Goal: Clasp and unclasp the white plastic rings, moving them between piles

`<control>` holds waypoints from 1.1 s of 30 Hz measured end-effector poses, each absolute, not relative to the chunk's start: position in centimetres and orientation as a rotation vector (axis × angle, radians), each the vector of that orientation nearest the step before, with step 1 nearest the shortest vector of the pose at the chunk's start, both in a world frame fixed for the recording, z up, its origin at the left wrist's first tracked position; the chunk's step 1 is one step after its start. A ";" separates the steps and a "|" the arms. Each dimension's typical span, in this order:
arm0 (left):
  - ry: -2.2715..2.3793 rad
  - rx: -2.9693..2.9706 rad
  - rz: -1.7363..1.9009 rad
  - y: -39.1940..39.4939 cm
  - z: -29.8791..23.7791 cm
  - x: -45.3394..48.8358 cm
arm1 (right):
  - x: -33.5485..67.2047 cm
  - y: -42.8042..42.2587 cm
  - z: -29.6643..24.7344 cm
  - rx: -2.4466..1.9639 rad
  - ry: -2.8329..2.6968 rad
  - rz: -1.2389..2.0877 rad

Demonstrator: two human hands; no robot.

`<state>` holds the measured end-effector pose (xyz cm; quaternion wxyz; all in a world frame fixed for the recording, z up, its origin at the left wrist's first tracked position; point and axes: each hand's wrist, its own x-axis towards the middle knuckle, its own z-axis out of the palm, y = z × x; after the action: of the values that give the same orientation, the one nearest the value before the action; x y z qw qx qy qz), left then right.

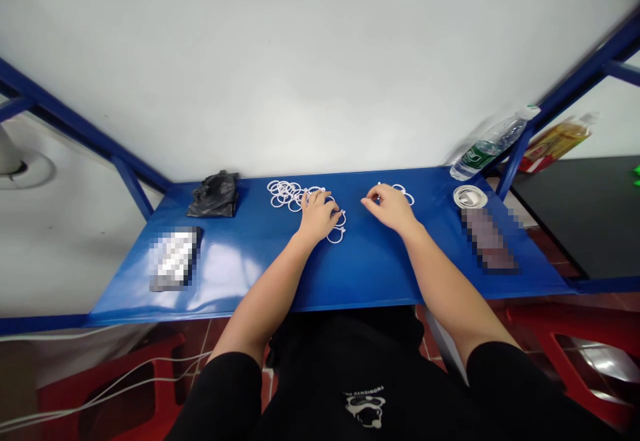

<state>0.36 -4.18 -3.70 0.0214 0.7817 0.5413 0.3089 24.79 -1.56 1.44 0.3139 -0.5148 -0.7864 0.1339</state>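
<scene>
A cluster of thin white rings (283, 191), each with a small knob, lies on the blue tabletop (260, 261). My left hand (317, 218) rests over the right side of this cluster, its fingers spread on the rings. Just below its fingertips, a single white ring (335, 235) lies flat. Farther right, my right hand (391, 206) is curled, thumb and index finger close together. Bits of white show behind its fingers, but whatever they hold is hidden. Beyond its knuckles are a few more white rings (409, 198), partly covered by the hand.
On the left are a crumpled black plastic bag (215, 194) and a blurred-out flat object (175, 259). Toward the right stand a water bottle (493, 144), a coiled white cable (470, 196) and another blurred-out object (489, 241). A white wall backs the table.
</scene>
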 end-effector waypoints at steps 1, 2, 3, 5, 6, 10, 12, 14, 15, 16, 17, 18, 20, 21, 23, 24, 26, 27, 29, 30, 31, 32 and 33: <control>1.675 2.423 0.935 -4.3 -3.4 0.4 | 24.1 -1.8 1.1 -1.337 -2.112 0.384; 1.673 2.421 0.914 -4.4 -3.1 0.5 | 23.4 -2.1 0.7 -1.320 -2.149 0.417; 1.672 2.417 0.901 -4.5 -2.7 0.6 | 23.0 -2.2 0.3 -1.306 -2.182 0.447; 1.664 2.405 0.913 -4.7 -2.2 0.7 | 22.4 -2.4 -0.4 -1.272 -2.196 0.515; 1.656 2.400 0.935 -4.8 -1.9 0.8 | 22.3 -2.4 -0.6 -1.247 -2.185 0.552; 1.606 2.417 1.026 -4.9 -1.7 1.0 | 22.1 -2.5 -1.1 -1.110 -2.095 0.666; 1.575 2.433 1.051 -4.9 -1.8 1.1 | 21.9 -2.6 -1.2 -1.073 -2.051 0.683; 1.549 2.437 1.096 -4.9 -1.9 1.2 | 21.7 -2.7 -1.2 -1.082 -1.999 0.693; 1.538 2.436 1.135 -4.9 -2.0 1.2 | 21.7 -2.7 -1.3 -1.099 -1.967 0.701; 1.523 2.436 1.182 -4.9 -2.0 1.2 | 21.6 -2.6 -1.3 -1.113 -1.941 0.715; 1.509 2.437 1.230 -4.9 -1.9 1.3 | 21.6 -2.6 -1.2 -1.116 -1.923 0.740; 1.496 2.439 1.270 -5.0 -1.9 1.3 | 21.6 -2.5 -1.2 -1.108 -1.912 0.770; 1.485 2.446 1.322 -5.1 -1.7 1.3 | 21.8 -2.5 -1.0 -1.064 -1.906 0.833; 1.481 2.452 1.336 -5.2 -1.6 1.4 | 21.8 -2.5 -0.8 -1.038 -1.905 0.853; 1.456 2.470 1.358 -5.3 -1.3 1.4 | 21.9 -2.6 -0.5 -1.000 -1.908 0.870; 1.428 2.483 1.367 -5.4 -1.1 1.4 | 22.0 -2.6 -0.4 -0.990 -1.912 0.872; 1.351 2.513 1.369 -5.5 -0.8 1.4 | 22.0 -2.6 -0.3 -0.980 -1.920 0.865; 1.316 2.527 1.362 -5.6 -0.7 1.4 | 22.0 -2.6 -0.2 -0.980 -1.921 0.859; 1.260 2.539 1.349 -5.6 -0.7 1.4 | 22.0 -2.5 -0.2 -0.984 -1.909 0.834; 1.246 2.530 1.355 -5.6 -0.8 1.4 | 22.0 -2.5 -0.2 -0.987 -1.902 0.821; 1.246 2.506 1.371 -5.5 -0.9 1.4 | 22.0 -2.6 -0.2 -0.988 -1.895 0.808; 1.259 2.468 1.397 -5.4 -1.0 1.5 | 22.0 -2.6 -0.2 -0.987 -1.887 0.793; 1.279 2.422 1.424 -5.3 -1.2 1.5 | 21.9 -2.7 -0.2 -0.982 -1.881 0.778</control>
<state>1.55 -5.31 -1.19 0.0273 0.7843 0.4142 0.4611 21.93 -2.70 -0.15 0.4266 -0.3928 -0.7528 0.3113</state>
